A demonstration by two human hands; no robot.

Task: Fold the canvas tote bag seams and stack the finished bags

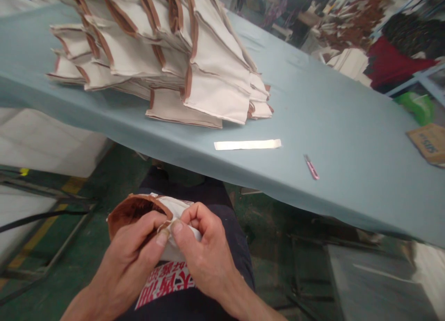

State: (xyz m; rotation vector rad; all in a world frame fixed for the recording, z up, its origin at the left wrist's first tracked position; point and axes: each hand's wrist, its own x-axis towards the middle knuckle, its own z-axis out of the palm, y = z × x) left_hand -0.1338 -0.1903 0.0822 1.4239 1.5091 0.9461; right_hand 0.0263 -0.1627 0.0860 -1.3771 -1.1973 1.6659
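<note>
We pinch one cream, brown-lined pouch over our lap, left hand and right hand both gripping it; one strip and one cutter lie on the table.

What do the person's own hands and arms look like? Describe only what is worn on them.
Both the left hand and the right hand are bare: no gloves, rings or wristwatch show. The forearms are uncovered as far as the picture's lower edge, with no sleeves in view. Fingernails are short. Nothing else is worn on them.
</note>
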